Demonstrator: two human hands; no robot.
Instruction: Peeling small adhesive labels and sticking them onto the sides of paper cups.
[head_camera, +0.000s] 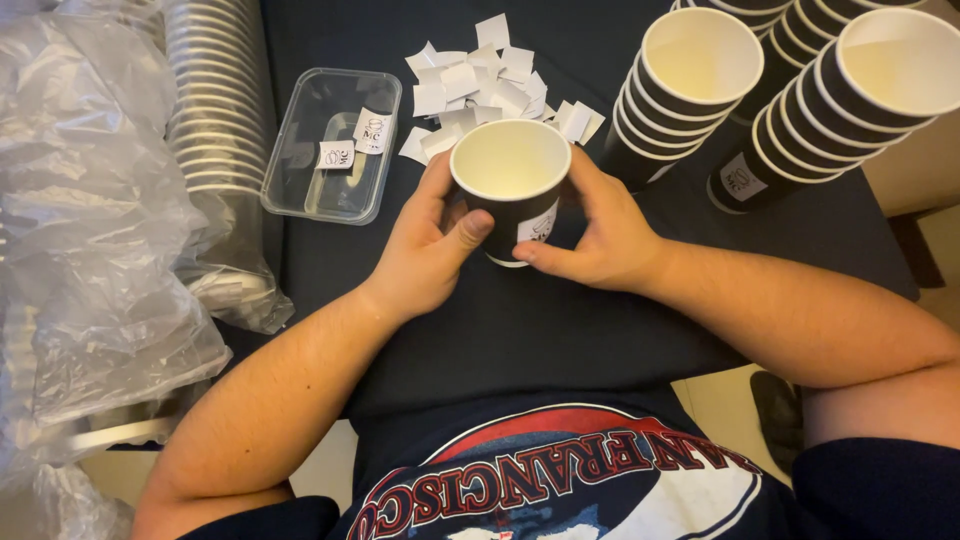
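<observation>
A black paper cup (510, 170) with a cream inside stands upright on the dark table (520, 330), held between both hands. My left hand (425, 245) wraps its left side, thumb against the wall. My right hand (595, 235) holds the right side, and its thumb presses a small white sticker (538, 228) on the cup's front. Behind the cup lies a heap of small white paper stickers and backings (490, 85).
A clear plastic tray (325, 195) holding two stickers sits to the left of the cup. Two leaning stacks of black cups (690, 100) (830, 110) lie at the right. Sleeves of stacked cups in clear plastic wrap (215, 110) and crumpled plastic (90, 250) fill the left.
</observation>
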